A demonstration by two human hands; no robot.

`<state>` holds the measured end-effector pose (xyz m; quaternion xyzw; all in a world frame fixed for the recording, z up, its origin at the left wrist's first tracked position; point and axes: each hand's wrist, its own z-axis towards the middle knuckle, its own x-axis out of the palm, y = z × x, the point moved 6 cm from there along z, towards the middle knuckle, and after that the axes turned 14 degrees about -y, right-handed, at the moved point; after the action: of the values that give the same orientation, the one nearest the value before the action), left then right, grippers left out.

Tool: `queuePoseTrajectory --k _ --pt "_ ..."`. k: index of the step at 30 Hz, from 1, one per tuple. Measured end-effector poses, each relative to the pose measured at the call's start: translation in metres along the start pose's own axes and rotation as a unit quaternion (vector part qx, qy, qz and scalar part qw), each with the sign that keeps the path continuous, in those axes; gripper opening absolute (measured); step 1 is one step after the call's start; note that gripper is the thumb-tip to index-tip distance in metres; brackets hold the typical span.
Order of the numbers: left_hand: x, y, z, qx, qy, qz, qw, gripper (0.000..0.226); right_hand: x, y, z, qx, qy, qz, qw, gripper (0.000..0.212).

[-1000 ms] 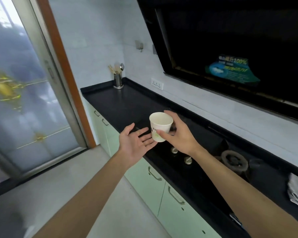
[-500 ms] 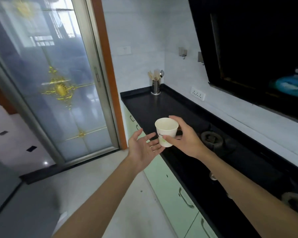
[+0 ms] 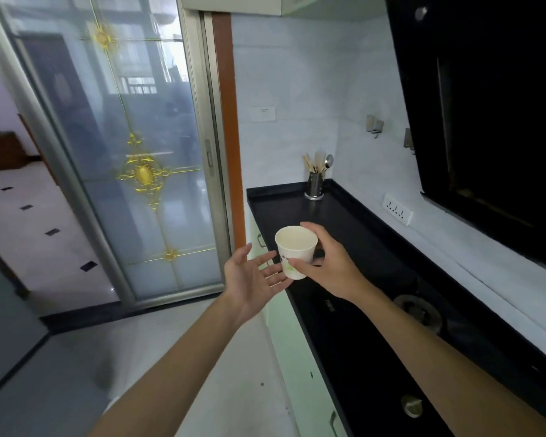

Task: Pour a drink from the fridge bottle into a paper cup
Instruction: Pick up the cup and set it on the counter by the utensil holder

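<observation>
- Head view shows me the right hand point(image 3: 331, 266) gripping the paper cup point(image 3: 295, 250) by its side, upright, over the black tabletop's point(image 3: 344, 222) near edge.
- Left hand point(image 3: 249, 279) is spread wide, palm up, fingers just beside the cup.
- Utensil holder point(image 3: 315, 184) stands at the tabletop's far end.

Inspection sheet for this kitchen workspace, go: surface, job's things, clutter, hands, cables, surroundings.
Surface: black countertop, hob burner set into it.
Job's things: paper cup upright, looks empty, held over the counter's edge; bottle and fridge not in view.
Clutter: metal utensil holder in the far corner.
Hands: right hand grips the cup; left hand open, palm up, beside it.
Cables: nothing seen.
Surroundings: glass sliding door, wall socket, black range hood, pale green cabinets.
</observation>
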<state>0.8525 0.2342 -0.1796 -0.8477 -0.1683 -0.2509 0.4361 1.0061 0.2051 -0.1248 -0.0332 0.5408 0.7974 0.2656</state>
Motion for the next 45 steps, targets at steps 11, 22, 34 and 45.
queuePoseTrajectory --k 11,22,34,45 --pt "-0.001 -0.025 0.042 0.0 -0.008 -0.02 1.0 0.068 0.02 -0.015 0.04 -0.009 0.012 0.006 1.0 0.071" --pt "-0.007 -0.078 0.115 -0.018 -0.004 -0.019 1.0 0.065 0.067 -0.033 0.112 0.003 0.01 -0.017 1.0 0.07" --pt "-0.04 -0.191 0.204 -0.018 0.007 0.013 1.0 0.067 0.17 -0.04 0.22 0.009 -0.003 0.017 1.0 0.067" --pt "-0.068 -0.257 0.251 0.009 -0.004 -0.008 1.0 0.057 0.24 -0.043 0.288 -0.003 0.019 0.01 1.0 0.067"
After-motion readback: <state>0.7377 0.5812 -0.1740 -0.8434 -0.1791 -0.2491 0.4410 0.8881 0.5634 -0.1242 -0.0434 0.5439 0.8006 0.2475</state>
